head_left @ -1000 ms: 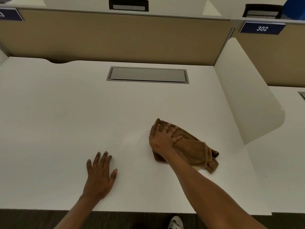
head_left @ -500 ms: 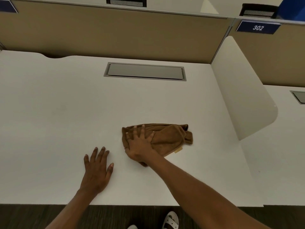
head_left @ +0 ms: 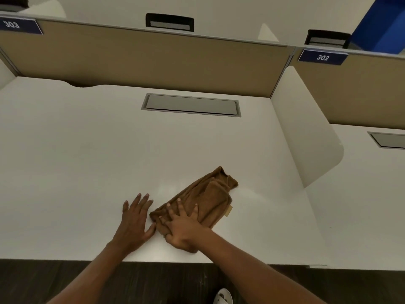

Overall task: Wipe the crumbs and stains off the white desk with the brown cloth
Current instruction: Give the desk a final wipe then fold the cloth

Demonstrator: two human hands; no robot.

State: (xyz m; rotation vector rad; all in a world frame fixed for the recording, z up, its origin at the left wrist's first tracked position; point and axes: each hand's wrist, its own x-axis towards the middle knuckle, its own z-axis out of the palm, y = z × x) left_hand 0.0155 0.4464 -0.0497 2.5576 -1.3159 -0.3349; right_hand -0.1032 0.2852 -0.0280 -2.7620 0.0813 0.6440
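Observation:
The brown cloth (head_left: pixel 210 195) lies bunched on the white desk (head_left: pixel 87 172), near the front edge and right of centre. My right hand (head_left: pixel 182 229) presses flat on the cloth's near left end, fingers spread over it. My left hand (head_left: pixel 134 220) rests flat on the bare desk, fingers apart, its thumb almost touching the cloth's left edge. A faint wet sheen shows on the desk around the cloth. No crumbs or stains stand out.
A grey cable flap (head_left: pixel 190 105) is set into the desk at the back. A tan partition (head_left: pixel 142 60) closes the rear, and a white curved divider (head_left: pixel 306 132) walls the right side. The front edge drops to dark floor (head_left: pixel 153 281).
My right hand has dragged the cloth left and toward me, from the right-centre of the desk to close beside my left hand. The left hand has stayed flat.

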